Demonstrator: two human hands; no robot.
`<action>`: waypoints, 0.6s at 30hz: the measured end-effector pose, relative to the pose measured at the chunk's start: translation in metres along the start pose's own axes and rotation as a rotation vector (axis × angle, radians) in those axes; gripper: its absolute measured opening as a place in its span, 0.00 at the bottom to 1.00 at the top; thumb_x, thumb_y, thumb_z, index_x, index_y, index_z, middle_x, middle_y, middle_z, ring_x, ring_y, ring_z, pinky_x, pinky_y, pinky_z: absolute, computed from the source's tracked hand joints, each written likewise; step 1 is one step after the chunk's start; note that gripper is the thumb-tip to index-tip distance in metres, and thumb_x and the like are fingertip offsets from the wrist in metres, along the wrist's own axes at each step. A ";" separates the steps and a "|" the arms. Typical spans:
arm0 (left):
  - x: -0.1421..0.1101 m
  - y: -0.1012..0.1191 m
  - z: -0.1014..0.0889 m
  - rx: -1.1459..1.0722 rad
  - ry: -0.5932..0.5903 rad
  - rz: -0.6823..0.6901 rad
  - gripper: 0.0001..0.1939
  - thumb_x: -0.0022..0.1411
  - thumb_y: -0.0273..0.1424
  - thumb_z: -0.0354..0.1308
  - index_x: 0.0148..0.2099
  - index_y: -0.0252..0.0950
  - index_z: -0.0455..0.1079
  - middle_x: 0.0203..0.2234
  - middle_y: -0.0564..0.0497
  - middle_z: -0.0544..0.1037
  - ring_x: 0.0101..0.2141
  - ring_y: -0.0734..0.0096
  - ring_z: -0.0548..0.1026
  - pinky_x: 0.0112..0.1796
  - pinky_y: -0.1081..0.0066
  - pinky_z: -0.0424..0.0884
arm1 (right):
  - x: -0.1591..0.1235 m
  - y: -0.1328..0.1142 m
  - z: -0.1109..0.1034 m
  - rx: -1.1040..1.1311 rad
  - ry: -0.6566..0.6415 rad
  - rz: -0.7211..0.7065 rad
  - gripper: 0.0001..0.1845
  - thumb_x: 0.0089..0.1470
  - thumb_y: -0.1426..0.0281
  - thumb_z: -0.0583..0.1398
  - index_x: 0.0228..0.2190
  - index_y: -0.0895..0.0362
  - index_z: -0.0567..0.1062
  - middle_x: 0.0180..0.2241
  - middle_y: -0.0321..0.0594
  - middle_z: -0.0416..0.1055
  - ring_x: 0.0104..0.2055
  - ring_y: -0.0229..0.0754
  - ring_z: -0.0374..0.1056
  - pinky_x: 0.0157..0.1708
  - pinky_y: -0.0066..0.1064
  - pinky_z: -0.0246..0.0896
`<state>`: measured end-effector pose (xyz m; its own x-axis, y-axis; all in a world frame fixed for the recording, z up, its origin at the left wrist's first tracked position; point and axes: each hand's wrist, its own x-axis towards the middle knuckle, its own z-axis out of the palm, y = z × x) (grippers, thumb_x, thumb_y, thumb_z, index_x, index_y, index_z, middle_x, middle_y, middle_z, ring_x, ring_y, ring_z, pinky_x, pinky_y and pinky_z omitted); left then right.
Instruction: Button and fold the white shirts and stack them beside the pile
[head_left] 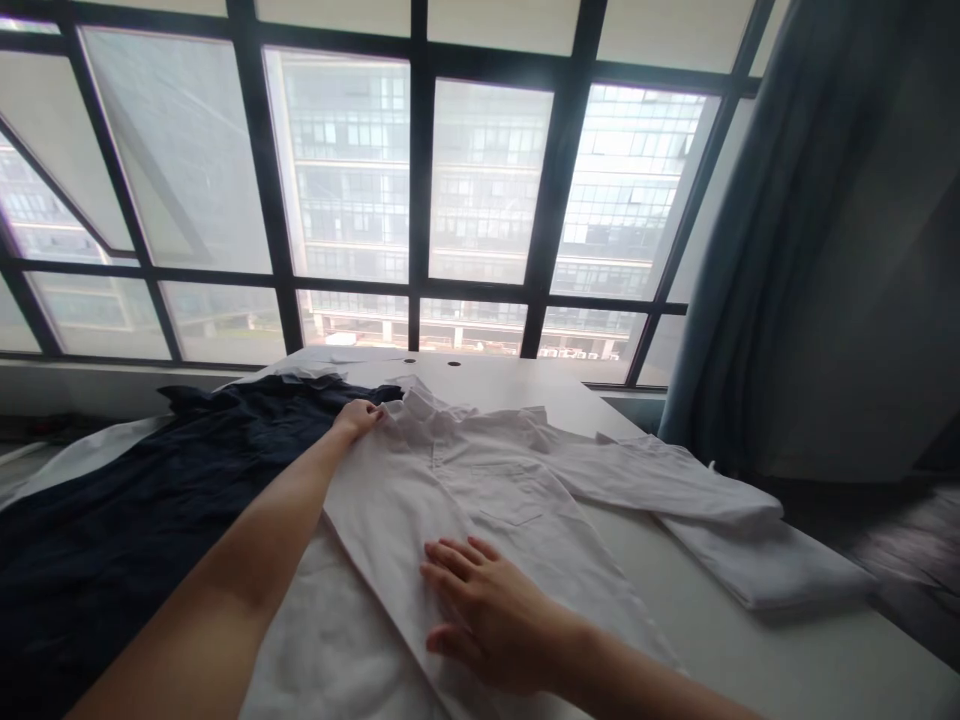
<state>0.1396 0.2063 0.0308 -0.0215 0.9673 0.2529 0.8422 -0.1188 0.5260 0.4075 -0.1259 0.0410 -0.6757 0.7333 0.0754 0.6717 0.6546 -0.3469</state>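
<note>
A white button-up shirt [517,490] lies face up on a white table [787,650], collar toward the window, one sleeve stretched out to the right. My left hand [361,414] reaches far forward and pinches the shirt's shoulder edge beside the collar, fingers closed on the fabric. My right hand [480,610] lies flat on the shirt's lower front, fingers spread and pressing the cloth down. Part of the shirt's left side is folded in under my left arm.
A dark navy garment [150,490] is spread over the table's left part. A folded white cloth [772,565] lies at the right near the table edge. A large black-framed window [420,200] stands behind; a blue-grey curtain [787,250] hangs at right.
</note>
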 end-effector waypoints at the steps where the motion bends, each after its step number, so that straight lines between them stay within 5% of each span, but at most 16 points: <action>1: 0.005 0.000 -0.001 -0.027 -0.020 -0.015 0.12 0.62 0.37 0.63 0.40 0.32 0.79 0.38 0.41 0.83 0.42 0.58 0.79 0.42 0.71 0.71 | 0.002 -0.001 -0.001 0.007 -0.009 -0.001 0.35 0.66 0.49 0.53 0.65 0.59 0.65 0.68 0.52 0.57 0.69 0.56 0.53 0.69 0.51 0.41; 10: 0.022 -0.003 0.001 -0.279 -0.061 -0.267 0.13 0.65 0.30 0.57 0.48 0.27 0.77 0.36 0.42 0.82 0.30 0.64 0.78 0.30 0.68 0.74 | 0.004 -0.001 -0.004 0.027 -0.021 -0.009 0.35 0.67 0.51 0.53 0.65 0.60 0.64 0.68 0.54 0.55 0.71 0.55 0.50 0.70 0.51 0.39; 18: 0.031 -0.001 0.009 -0.249 -0.026 -0.178 0.19 0.68 0.37 0.58 0.48 0.23 0.76 0.35 0.41 0.82 0.34 0.63 0.78 0.36 0.68 0.74 | -0.004 0.011 0.007 0.121 0.018 -0.024 0.41 0.67 0.47 0.51 0.70 0.59 0.55 0.70 0.51 0.51 0.72 0.52 0.44 0.72 0.47 0.32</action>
<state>0.1427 0.2386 0.0311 -0.1402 0.9828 0.1200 0.6682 0.0045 0.7439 0.4154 -0.1233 0.0303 -0.6851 0.7213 0.1014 0.6129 0.6461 -0.4549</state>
